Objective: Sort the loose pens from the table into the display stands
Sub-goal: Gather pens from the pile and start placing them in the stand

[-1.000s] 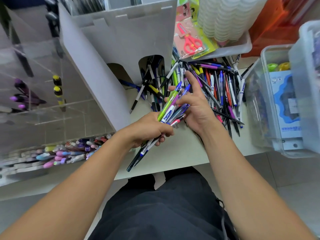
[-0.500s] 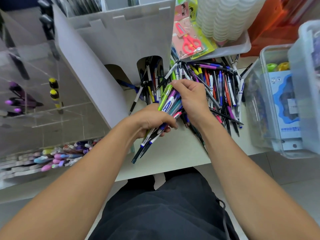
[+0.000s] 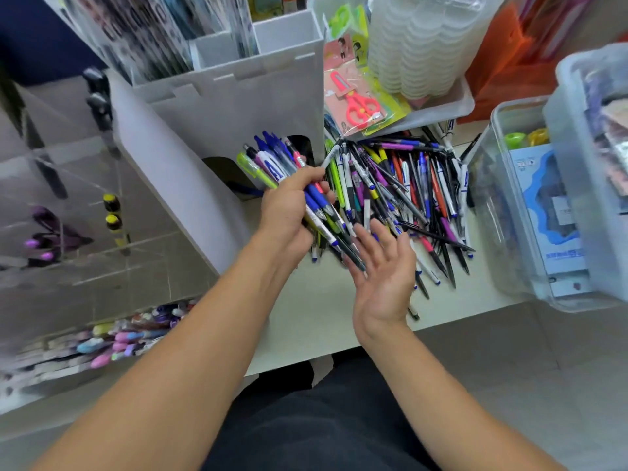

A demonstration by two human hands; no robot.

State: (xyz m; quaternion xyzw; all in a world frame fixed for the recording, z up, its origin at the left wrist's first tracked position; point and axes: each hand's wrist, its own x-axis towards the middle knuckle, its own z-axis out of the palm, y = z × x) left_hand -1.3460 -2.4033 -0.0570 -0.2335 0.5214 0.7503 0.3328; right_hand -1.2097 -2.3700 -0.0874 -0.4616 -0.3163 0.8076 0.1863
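My left hand (image 3: 289,212) grips a thick bundle of pens (image 3: 272,161), blue, white, green and pink, their tops pointing up and left toward the white display stand (image 3: 238,107). Beside it, my right hand (image 3: 384,266) is open, palm turned left, with its fingers against the bundle's lower tips. A big heap of loose pens (image 3: 404,195) lies on the pale table (image 3: 312,317) just right of both hands. A clear acrylic stand (image 3: 68,215) on the left holds a few purple and yellow-capped pens.
A tray with packaged pink scissors (image 3: 360,103) and stacked plastic lids (image 3: 418,45) sits behind the heap. Clear storage boxes (image 3: 530,198) stand at the right table edge. Pastel pens (image 3: 115,341) fill a low tray at the left.
My left hand has lifted the bundle and swung it more upright toward the white stand. My right hand left the heap and opened flat against the bundle's lower ends.
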